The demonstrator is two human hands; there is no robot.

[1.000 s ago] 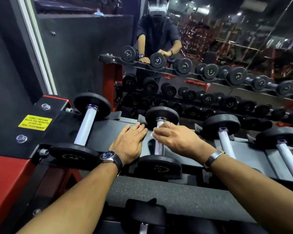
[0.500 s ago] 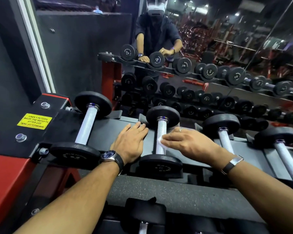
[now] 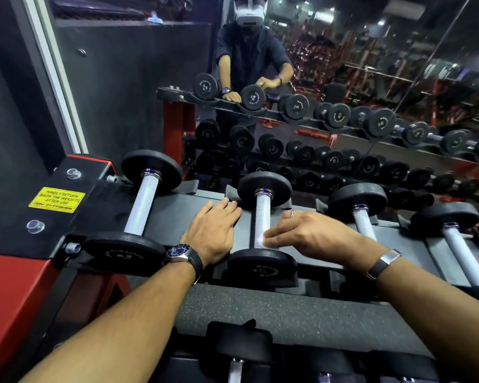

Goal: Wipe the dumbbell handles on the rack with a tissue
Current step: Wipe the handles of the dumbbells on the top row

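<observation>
Several black dumbbells with knurled silver handles lie on the rack's top tier (image 3: 177, 214). The second dumbbell's handle (image 3: 262, 214) runs between my two hands. My right hand (image 3: 307, 234) holds a white tissue (image 3: 262, 241) against the near end of that handle, just above the near weight plate (image 3: 262, 268). My left hand (image 3: 215, 230) rests flat on the rack surface just left of that handle, fingers straight. The first dumbbell (image 3: 143, 207) sits further left; two more (image 3: 364, 221) (image 3: 459, 247) lie to the right.
A wall mirror (image 3: 343, 78) behind the rack reflects me and rows of dumbbells. A yellow notice sticker (image 3: 56, 199) is on the rack's left end. A lower tier holds another dumbbell (image 3: 237, 355). The rack frame (image 3: 9, 294) at left is red.
My right hand has slid the tissue down the second dumbbell's handle, from its far part toward the near plate. My left hand has stayed flat on the rack.
</observation>
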